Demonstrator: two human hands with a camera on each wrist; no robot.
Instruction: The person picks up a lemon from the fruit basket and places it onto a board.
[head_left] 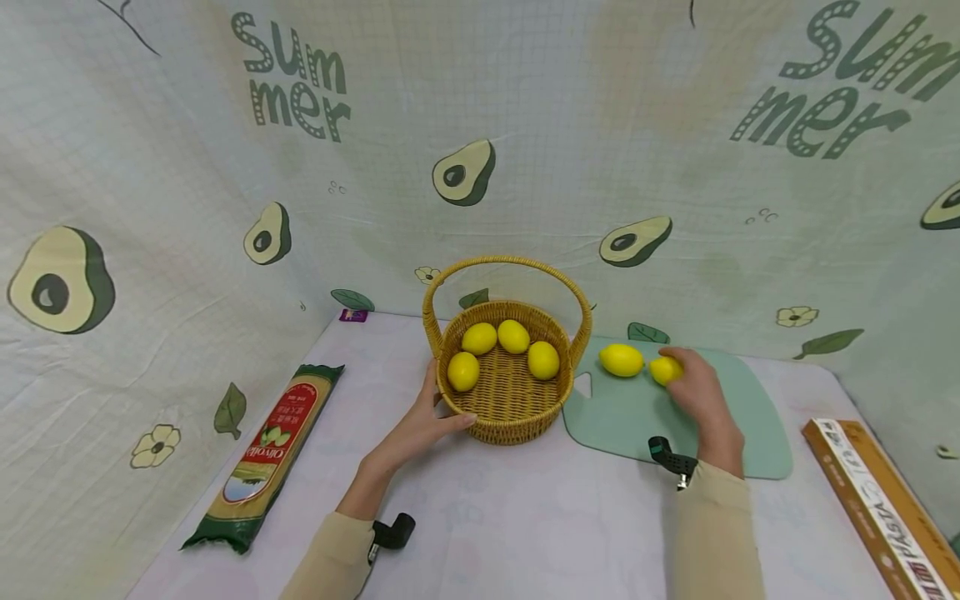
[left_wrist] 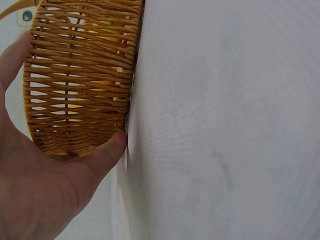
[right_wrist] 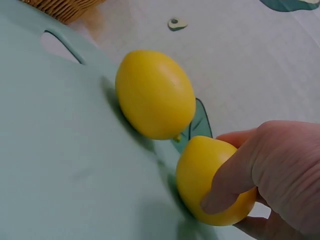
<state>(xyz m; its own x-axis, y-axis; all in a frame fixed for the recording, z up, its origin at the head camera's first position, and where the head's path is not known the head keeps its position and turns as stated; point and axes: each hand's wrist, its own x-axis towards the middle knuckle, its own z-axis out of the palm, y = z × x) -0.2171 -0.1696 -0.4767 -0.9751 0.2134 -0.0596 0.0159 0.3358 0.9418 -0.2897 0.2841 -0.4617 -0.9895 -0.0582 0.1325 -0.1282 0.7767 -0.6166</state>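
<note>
A wicker basket [head_left: 517, 429] with a tall arched handle stands on the table and holds several yellow lemons [head_left: 543, 361]. My left hand [head_left: 420, 425] holds the basket's left front side, thumb and fingers spread around the woven wall, as the left wrist view also shows. On a pale green cutting board [head_left: 615, 425], my right hand [head_left: 697, 387] grips a lemon [right_wrist: 210, 175] between thumb and fingers. Another lemon [right_wrist: 155, 95] lies just beside it on the board, to its left in the head view. Some fingers of the right hand are hidden behind its lemon.
A green-ended pasta packet [head_left: 266, 458] lies to the left. At the right edge is a long pasta box [head_left: 877, 508]. A small purple packet [head_left: 353, 316] sits at the back left. Printed cloth [head_left: 540, 167] hangs behind and along the sides.
</note>
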